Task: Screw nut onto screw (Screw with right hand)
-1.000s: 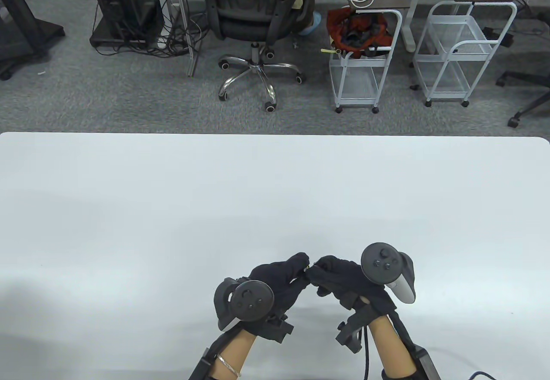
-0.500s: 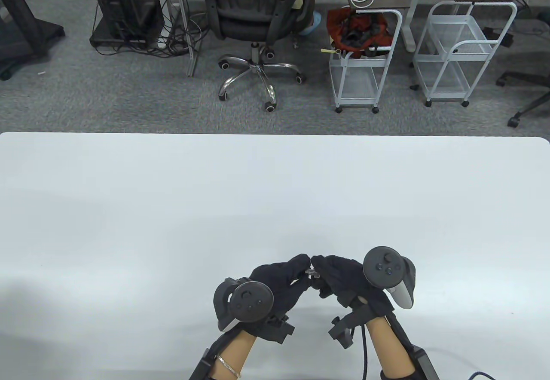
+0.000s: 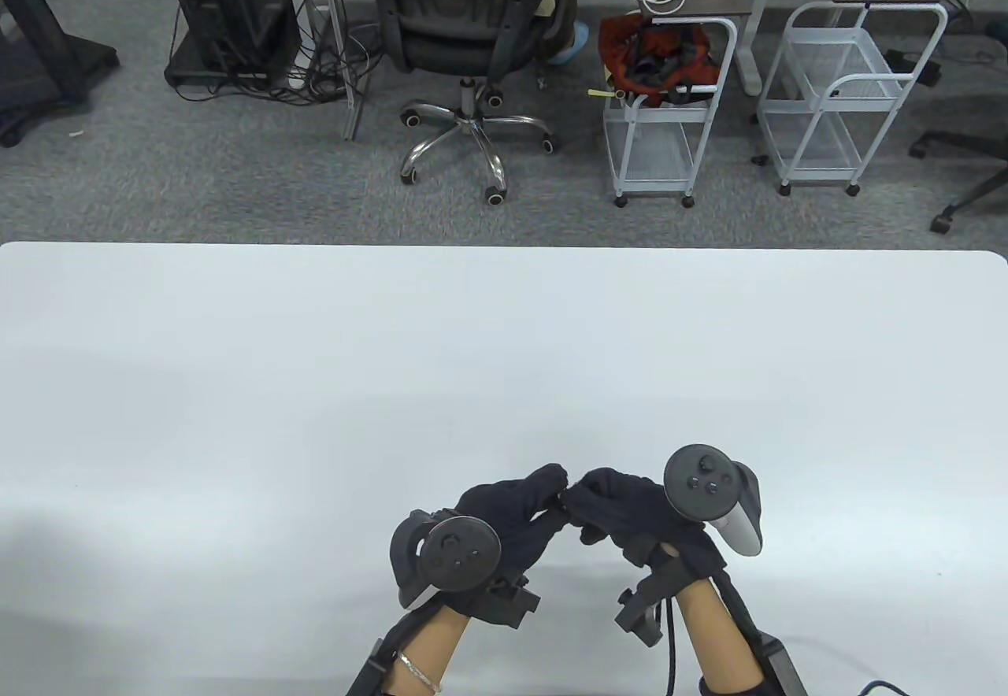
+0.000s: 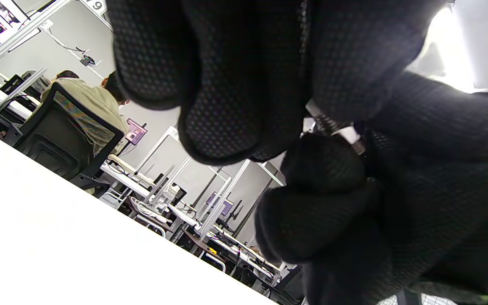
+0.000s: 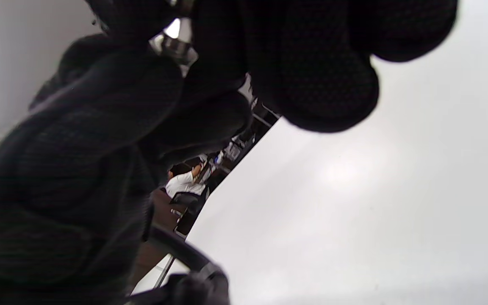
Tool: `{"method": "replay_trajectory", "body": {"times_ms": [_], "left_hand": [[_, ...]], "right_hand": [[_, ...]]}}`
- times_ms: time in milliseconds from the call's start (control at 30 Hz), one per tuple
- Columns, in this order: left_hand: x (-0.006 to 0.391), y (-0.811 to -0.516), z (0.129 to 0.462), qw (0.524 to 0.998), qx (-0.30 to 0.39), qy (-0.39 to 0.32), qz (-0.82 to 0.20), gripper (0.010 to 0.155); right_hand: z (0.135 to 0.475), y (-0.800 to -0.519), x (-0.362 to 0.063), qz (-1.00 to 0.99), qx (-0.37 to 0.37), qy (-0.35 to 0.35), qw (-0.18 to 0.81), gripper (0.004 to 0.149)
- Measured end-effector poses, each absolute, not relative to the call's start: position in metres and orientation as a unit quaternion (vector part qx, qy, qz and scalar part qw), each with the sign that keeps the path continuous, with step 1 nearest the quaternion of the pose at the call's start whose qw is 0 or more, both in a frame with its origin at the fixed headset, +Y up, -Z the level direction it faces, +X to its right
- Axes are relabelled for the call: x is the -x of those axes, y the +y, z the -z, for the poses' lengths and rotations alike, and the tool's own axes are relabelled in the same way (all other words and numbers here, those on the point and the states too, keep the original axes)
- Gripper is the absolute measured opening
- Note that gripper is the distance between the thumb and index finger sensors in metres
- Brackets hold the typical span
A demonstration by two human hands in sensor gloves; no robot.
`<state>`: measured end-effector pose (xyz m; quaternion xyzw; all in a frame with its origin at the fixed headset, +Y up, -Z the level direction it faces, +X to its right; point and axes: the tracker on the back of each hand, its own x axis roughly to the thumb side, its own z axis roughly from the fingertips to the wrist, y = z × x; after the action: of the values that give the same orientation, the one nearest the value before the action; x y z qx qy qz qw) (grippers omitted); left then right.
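Both gloved hands meet fingertip to fingertip just above the white table [image 3: 504, 349] near its front edge. My left hand [image 3: 556, 483] pinches the small metal screw [image 4: 328, 123], whose thread shows between the fingers in the left wrist view. My right hand [image 3: 579, 493] pinches the nut [image 4: 355, 144] at the screw's other end. A bit of the metal [image 5: 177, 47] also shows in the right wrist view. In the table view the fingertips hide both parts.
Beyond the table's far edge stand an office chair [image 3: 472, 27] and two white wire carts [image 3: 669, 121]. A cable [image 3: 669, 649] runs along my right forearm to the front edge.
My right hand rolled slightly right and back again, a small twist at the fingertips. Half a second ago a silver part showed between the fingertips; now it is covered. The left hand stayed still.
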<state>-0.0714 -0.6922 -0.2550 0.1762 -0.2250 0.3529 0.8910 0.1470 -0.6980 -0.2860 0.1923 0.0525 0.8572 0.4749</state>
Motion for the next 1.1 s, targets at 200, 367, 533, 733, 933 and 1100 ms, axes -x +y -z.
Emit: {"method": "replay_trajectory", "body": {"times_ms": [200, 367, 533, 733, 933, 1100], "left_hand": [[0.0726, -0.693, 0.2555, 0.891, -0.175, -0.217, -0.358, 0.045], [0.0712, -0.6926, 0.2551, 0.889, -0.174, -0.227, -0.358, 0.045], [0.0733, -0.6925, 0.2556, 0.891, -0.178, -0.214, -0.359, 0.045], [0.0729, -0.6926, 0.2556, 0.885, -0.174, -0.224, -0.369, 0.045], [0.0727, -0.6912, 0.2546, 0.89, -0.18, -0.222, -0.356, 0.045], [0.072, -0.6927, 0.2555, 0.883, -0.166, -0.226, -0.376, 0.045]], "right_hand": [[0.2848, -0.6974, -0.1458, -0.85, -0.192, 0.07, 0.485, 0.052], [0.2834, -0.6984, -0.1455, -0.859, -0.174, 0.024, 0.48, 0.048], [0.2839, -0.6964, -0.1449, -0.849, -0.2, 0.072, 0.485, 0.053], [0.2826, -0.6987, -0.144, -0.853, -0.173, 0.018, 0.493, 0.049], [0.2839, -0.6973, -0.1448, -0.85, -0.206, 0.099, 0.475, 0.051], [0.2834, -0.7003, -0.1448, -0.853, -0.168, 0.025, 0.493, 0.05]]}}
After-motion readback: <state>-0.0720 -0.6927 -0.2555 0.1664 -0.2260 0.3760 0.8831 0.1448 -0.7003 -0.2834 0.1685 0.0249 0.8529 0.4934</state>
